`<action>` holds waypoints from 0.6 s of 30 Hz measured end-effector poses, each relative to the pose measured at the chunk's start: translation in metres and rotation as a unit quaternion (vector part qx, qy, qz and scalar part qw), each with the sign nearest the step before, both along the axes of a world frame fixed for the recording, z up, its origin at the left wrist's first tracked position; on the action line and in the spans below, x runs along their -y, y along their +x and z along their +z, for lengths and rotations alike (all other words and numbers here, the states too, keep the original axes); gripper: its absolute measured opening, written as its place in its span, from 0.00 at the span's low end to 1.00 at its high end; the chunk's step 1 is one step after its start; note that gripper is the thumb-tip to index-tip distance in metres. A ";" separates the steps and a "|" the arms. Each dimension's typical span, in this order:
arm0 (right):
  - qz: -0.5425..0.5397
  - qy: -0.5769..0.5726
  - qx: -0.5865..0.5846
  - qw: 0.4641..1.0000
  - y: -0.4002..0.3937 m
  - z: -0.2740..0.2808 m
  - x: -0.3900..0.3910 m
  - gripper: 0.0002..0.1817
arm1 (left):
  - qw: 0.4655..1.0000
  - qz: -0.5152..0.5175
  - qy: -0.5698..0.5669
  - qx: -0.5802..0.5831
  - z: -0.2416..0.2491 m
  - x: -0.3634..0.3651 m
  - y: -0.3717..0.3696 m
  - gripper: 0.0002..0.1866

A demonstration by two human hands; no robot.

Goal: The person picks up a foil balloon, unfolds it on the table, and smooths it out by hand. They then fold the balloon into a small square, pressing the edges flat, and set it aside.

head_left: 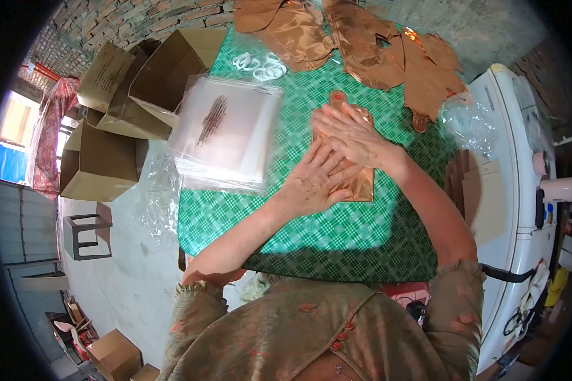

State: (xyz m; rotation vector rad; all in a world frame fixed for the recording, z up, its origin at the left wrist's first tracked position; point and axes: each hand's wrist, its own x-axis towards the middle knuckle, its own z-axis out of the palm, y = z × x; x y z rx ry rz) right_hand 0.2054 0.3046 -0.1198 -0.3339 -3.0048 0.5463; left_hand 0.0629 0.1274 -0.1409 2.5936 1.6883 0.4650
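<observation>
On the green checked tablecloth [286, 235] lies a folded, copper-coloured foil balloon [361, 187], flat, with a narrow tab sticking out at its far end. My right hand [356, 136] rests across its upper part, palm down with the fingers stretched out. My left hand [314, 181] lies flat just below, its fingers spread over the balloon's left side and its fingertips near the right palm. Neither hand grips anything. Much of the balloon is hidden under both hands. A stack of clear plastic bags [225, 136] lies to the left of my hands.
More flat copper foil balloons [368, 47] are spread along the table's far edge. White rings [260, 65] lie near the bags. Open cardboard boxes [171, 76] stand at left, a white refrigerator [489, 241] at right. Crumpled clear plastic [469, 124] sits by the table's right edge.
</observation>
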 end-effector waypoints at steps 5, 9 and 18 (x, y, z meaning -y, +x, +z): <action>-0.157 0.230 -0.031 0.960 0.007 0.007 -0.025 0.33 | 1.000 -0.008 -0.004 0.013 0.006 0.000 -0.001 0.34; -0.254 0.138 0.103 0.952 0.019 0.039 -0.002 0.32 | 1.000 -0.005 -0.013 0.004 0.007 0.000 0.000 0.34; -0.299 -0.082 -0.018 0.951 0.016 0.025 -0.035 0.28 | 1.000 -0.006 -0.002 0.019 0.012 0.000 -0.001 0.42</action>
